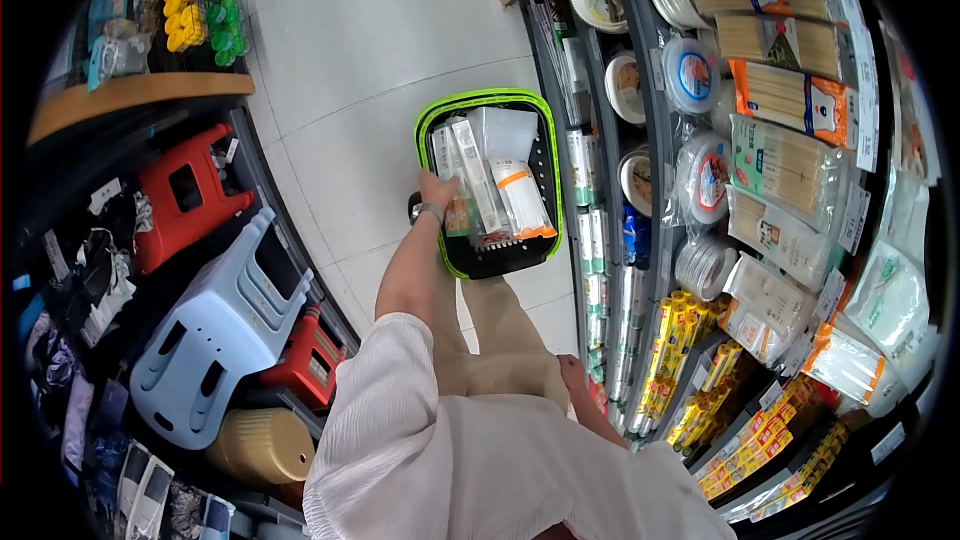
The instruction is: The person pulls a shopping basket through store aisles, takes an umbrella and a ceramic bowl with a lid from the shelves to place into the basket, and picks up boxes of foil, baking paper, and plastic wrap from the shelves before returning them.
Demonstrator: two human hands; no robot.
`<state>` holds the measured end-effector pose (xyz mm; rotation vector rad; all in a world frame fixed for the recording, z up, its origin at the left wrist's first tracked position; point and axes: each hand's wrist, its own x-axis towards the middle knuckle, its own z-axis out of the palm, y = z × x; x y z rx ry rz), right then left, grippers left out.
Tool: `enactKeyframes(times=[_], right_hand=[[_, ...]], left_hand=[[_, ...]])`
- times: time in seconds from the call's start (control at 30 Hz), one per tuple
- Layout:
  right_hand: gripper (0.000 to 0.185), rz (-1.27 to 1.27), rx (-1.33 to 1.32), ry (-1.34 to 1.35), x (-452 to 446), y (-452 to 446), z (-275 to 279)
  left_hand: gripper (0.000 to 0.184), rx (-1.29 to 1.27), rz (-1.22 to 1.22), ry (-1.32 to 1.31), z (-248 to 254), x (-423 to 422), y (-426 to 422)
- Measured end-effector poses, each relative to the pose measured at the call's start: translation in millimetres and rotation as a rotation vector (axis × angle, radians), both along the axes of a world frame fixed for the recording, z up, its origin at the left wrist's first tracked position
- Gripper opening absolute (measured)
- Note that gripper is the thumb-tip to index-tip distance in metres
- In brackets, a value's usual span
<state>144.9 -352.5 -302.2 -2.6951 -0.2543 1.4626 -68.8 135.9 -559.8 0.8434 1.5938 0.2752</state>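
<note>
My left hand (437, 189), with a watch at its wrist, lies over the left side of a black shopping basket (553, 140) with a bright green rim. Its fingers curl inward over that side, beside the packages. In the basket are long white boxes (474, 172), a frosted clear pack (508, 130) and a white pack with orange bands (522, 198). The basket is in front of my legs and covers my lower legs and feet. My right hand (572, 374) hangs beside my right thigh; its fingers are mostly hidden.
Right shelves (650, 100) hold bundled wooden skewers (780, 40), paper bowls (625, 85) and yellow rolls (665, 355). On the left are a blue plastic stool (205, 340), red stools (180, 190) and a gold bin (262, 445). Pale floor tiles (390, 40) run between.
</note>
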Motion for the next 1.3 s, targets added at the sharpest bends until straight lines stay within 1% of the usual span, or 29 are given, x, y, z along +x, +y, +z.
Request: enactKeyframes(times=[0.03, 0.07, 0.1, 0.17, 0.23, 0.27, 0.33, 0.37, 0.43, 0.5, 0.53, 0.63, 0.67, 0.73, 0.77, 0.8, 0.83, 0.9, 0.93, 0.97, 1.0, 1.03, 1.1, 1.13, 1.17, 1.2, 1.23, 1.27, 1.3], right_hand=[[0.033, 0.016, -0.010, -0.005, 2, -9, -7], [0.033, 0.019, -0.003, -0.023, 4, -17, -10], [0.033, 0.022, 0.011, -0.038, 3, -17, -9], [0.033, 0.044, -0.014, -0.025, 8, -14, -5], [0.033, 0.071, 0.032, -0.009, 11, 5, 1], [0.033, 0.047, 0.034, -0.007, 11, 14, 6], [0.034, 0.065, 0.020, -0.026, 12, 26, 12], [0.034, 0.067, 0.006, -0.042, 14, 29, 14], [0.035, 0.082, 0.029, -0.029, 20, 24, 11], [0.034, 0.090, -0.059, -0.003, 23, 22, 8], [0.035, 0.118, -0.040, -0.002, 25, 19, 11], [0.036, 0.132, -0.051, -0.049, 44, -9, 3], [0.036, 0.118, -0.033, -0.009, 56, -27, -1], [0.035, 0.120, -0.072, 0.002, 69, -42, -1], [0.035, 0.128, -0.090, 0.007, 75, -41, -10], [0.035, 0.143, -0.067, -0.030, 75, -40, -10], [0.035, 0.145, -0.057, -0.019, 78, -39, -8], [0.035, 0.221, 0.076, -0.011, 84, -25, -13], [0.034, 0.247, 0.094, -0.023, 85, -13, -8], [0.034, 0.261, 0.109, -0.005, 85, -3, -1], [0.033, 0.251, 0.106, -0.026, 86, 7, 2], [0.031, 0.245, 0.107, -0.044, 87, 18, 3], [0.027, 0.091, 0.208, -0.015, 106, 20, -18], [0.025, 0.177, 0.301, 0.009, 118, 31, -21], [0.031, 0.153, 0.436, -0.087, 118, 55, -16], [0.026, 0.223, 0.544, -0.141, 129, 72, -22], [0.021, 0.381, 0.487, -0.368, 125, 106, 3], [0.022, 0.418, 0.700, -0.428, 117, 147, 39], [0.030, 0.417, 0.754, -0.343, 108, 185, 84]], left_hand=[[0.071, -0.010, 0.016, -0.005, 11, 5, -2], [0.072, 0.030, -0.010, 0.142, 33, 14, -2], [0.073, 0.074, -0.039, 0.292, 42, 15, -2], [0.077, 0.083, -0.005, 0.316, 31, 9, -9], [0.070, 0.061, -0.199, 0.384, 12, 5, -5], [0.070, 0.063, -0.186, 0.382, 7, 5, -5], [0.054, 0.155, -0.261, 0.460, 4, 13, -9], [0.054, 0.150, -0.252, 0.458, 1, 17, -13], [0.035, 0.304, -0.294, 0.657, -8, 25, -17], [0.032, 0.319, -0.238, 0.696, -11, 26, -18], [0.029, 0.325, -0.195, 0.733, -11, 28, -21], [0.028, 0.364, -0.232, 0.664, -15, 15, -17], [0.031, 0.398, -0.240, 0.609, -15, 8, -21], [0.032, 0.351, -0.215, 0.577, -9, 2, -19], [0.033, 0.323, -0.178, 0.544, -4, -2, -11], [0.032, 0.263, -0.219, 0.540, 2, -6, -11], [0.032, 0.270, -0.215, 0.552, 10, -7, -15], [0.029, 0.191, -0.211, 0.443, 27, -12, -11], [0.031, 0.199, -0.211, 0.449, 26, -15, -14], [0.028, 0.213, -0.196, 0.426, 27, -17, -23], [0.025, 0.232, -0.178, 0.406, 45, -14, -28], [0.026, 0.302, -0.142, 0.419, 52, -11, -37], [0.028, 0.488, -0.049, 0.449, 48, -5, -67], [0.029, 0.418, 0.013, 0.339, 79, -5, -74], [0.031, 0.397, 0.065, 0.335, 128, -3, -85], [0.036, 0.359, 0.125, 0.238, 160, -5, -97], [0.041, 0.363, 0.158, 0.129, 176, -9, -112], [0.043, 0.421, 0.120, 0.144, 180, -12, -132], [0.038, 0.401, 0.149, 0.067, 208, -13, -149]])
